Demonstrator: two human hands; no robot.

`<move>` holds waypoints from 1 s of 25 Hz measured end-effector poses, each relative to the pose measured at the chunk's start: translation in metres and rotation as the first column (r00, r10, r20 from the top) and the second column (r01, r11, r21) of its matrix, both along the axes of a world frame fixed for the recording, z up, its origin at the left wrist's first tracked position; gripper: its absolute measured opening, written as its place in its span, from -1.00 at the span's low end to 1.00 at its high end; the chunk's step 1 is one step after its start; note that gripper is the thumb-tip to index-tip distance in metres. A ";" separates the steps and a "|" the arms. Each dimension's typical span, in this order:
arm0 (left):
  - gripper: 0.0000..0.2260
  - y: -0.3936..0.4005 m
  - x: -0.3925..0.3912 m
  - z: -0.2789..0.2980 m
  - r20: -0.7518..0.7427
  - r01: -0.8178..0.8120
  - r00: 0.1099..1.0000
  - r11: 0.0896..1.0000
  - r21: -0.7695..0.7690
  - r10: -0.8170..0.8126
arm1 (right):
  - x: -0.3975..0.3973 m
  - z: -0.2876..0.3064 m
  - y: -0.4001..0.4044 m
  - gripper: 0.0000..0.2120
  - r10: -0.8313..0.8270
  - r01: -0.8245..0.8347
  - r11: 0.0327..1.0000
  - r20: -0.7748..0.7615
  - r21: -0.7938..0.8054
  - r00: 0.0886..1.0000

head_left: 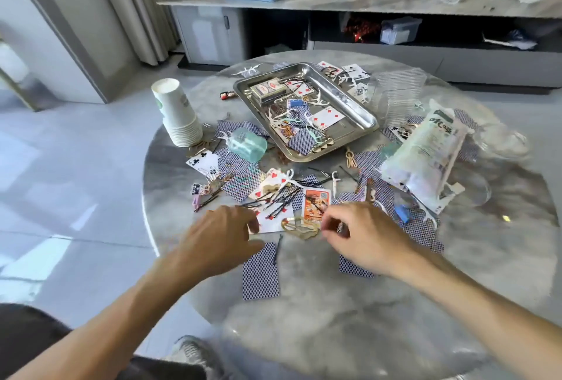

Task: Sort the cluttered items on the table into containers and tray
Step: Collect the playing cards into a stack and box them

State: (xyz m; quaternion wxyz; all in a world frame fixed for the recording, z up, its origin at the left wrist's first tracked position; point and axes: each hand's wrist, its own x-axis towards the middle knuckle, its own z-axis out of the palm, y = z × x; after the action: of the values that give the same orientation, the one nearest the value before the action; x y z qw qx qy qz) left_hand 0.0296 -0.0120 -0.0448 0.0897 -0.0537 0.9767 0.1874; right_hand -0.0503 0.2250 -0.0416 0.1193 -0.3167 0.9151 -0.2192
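Bright daylight; glare patches on floor (45,167) left of the table (304,303). Tray (362,118) glints. Wide-angle bending at edges; hands slightly motion-blurred.

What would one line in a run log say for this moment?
phase: sorting | left hand: touching face-up playing card | right hand: pinching something small, unclear | steel tray: partly filled

Glossy metal tray (362,112) (marbled table (304,303))

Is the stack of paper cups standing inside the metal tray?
No, the stack of paper cups stands upside down on the table, to the left of the metal tray and apart from it.
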 end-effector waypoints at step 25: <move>-0.73 0.071 0.036 -0.062 -0.200 0.454 0.870 0.890 -0.036 -0.452 | 0.045 -0.056 0.033 -0.61 -0.324 0.362 0.903 -0.187 0.230 0.927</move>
State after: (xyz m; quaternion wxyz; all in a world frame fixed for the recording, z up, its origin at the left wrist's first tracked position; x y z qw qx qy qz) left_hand 0.0656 0.0591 -0.1067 0.0315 0.1965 0.9649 0.1716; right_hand -0.0054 0.2582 -0.0971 0.0531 -0.1469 0.9835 -0.0913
